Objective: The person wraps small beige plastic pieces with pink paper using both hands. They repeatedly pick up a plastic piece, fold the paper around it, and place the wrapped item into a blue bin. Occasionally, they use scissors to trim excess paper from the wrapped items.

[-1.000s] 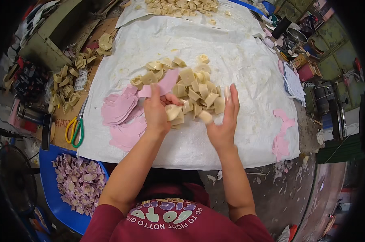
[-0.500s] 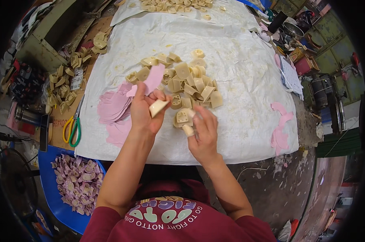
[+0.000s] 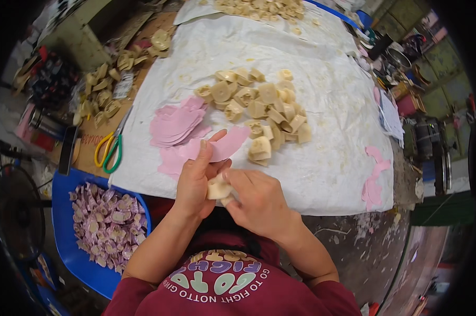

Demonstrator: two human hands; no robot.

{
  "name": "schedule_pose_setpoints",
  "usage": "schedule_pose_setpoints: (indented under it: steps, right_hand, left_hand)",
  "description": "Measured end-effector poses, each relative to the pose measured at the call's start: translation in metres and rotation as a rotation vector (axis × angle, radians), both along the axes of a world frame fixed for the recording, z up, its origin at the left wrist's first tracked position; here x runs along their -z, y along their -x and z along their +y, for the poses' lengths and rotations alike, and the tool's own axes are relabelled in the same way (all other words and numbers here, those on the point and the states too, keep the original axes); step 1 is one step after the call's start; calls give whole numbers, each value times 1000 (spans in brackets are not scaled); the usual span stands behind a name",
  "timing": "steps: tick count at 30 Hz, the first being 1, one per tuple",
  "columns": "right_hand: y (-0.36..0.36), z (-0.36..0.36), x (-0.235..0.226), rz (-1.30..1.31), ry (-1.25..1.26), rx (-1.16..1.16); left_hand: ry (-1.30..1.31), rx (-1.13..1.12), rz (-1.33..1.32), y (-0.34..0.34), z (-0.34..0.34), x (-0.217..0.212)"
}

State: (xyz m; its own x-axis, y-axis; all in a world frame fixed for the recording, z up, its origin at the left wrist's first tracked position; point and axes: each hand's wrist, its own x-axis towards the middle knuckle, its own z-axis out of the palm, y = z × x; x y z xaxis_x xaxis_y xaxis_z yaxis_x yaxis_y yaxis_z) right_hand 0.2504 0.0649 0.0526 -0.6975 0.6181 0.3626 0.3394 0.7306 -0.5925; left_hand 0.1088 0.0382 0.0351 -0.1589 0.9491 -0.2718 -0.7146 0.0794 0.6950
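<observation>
On the white cloth [image 3: 332,158], a stack of pink sheet pieces [image 3: 174,124] is set to the left. By the left hand [image 3: 192,184], a curved pink strip [image 3: 231,145] is pinched between thumb and fingers, its free end held out toward the heap. The strip is judged thin, light and soft, easily creased, and best taken by an edge. Just below it, a cream block [image 3: 218,190] is held between both hands in front of the torso. It is judged light and stiff, with a smooth, perhaps slippery face, so a grip on its sides is advised. By the right hand [image 3: 261,200], the block is pinched with the thumb beneath and the fingers curled close together; how the left hand's lower fingers are placed cannot be told. Farther right, a heap of cream pieces [image 3: 280,110] is seen.

As for writing, red printing is borne by the cardboard [image 3: 88,142], a small label [image 3: 123,86] is too small to be read, large pale lettering is carried by the maroon shirt [image 3: 222,300], and no marks can be made out on the paper sheet [image 3: 389,113].
</observation>
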Motion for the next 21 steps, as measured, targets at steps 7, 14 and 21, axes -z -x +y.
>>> schedule_pose_setpoints:
  steps: [7, 14, 21]
  right_hand:
    - [29, -20, 19, 428, 405, -67]
    - [29, -13, -6, 422, 115, 22]
    - [30, -6, -14, 426, -133, -42]
  left_hand:
    - [-34, -111, -47, 22, -21, -7]
    - [-80, -180, -41, 29, -31, -2]
    - [-278, -76, -38, 24, -44, -15]
